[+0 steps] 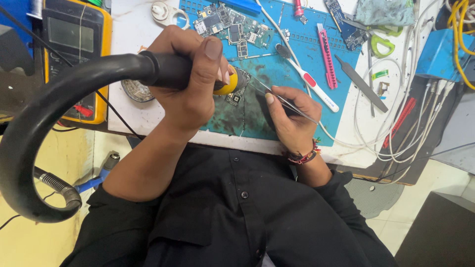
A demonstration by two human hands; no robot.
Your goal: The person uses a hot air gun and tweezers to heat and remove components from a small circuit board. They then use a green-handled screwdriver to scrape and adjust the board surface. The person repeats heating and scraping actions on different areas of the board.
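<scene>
While the view looks straight down over a black shirt, the left hand point(190, 81) is seen wrapped in a full fist around the black handle of a hot-air rework wand point(198, 74), thumb laid along the top, knuckles turned toward the bench. The wand's yellow collar and metal nozzle are aimed to the right at a small circuit board point(236, 96) lying on the stained blue work mat point(297, 69); its thick black hose point(34, 123) is looped out to the left and down past the forearm. The right hand point(292, 116) is rested on the mat with wrist bent inward, its fingers pressed together in a pinch on a pair of fine metal tweezers point(277, 96), whose tips are pointed at the board just beside the nozzle — whether they touch it cannot be told. A beaded bracelet point(303, 157) is worn at that wrist. Farther up the mat a larger phone circuit board point(232, 27) is laid, with a white toothbrush point(309, 81) and a pink utility knife point(326, 57) beside it — a yellow multimeter point(74, 44) is set at the far left.
</scene>
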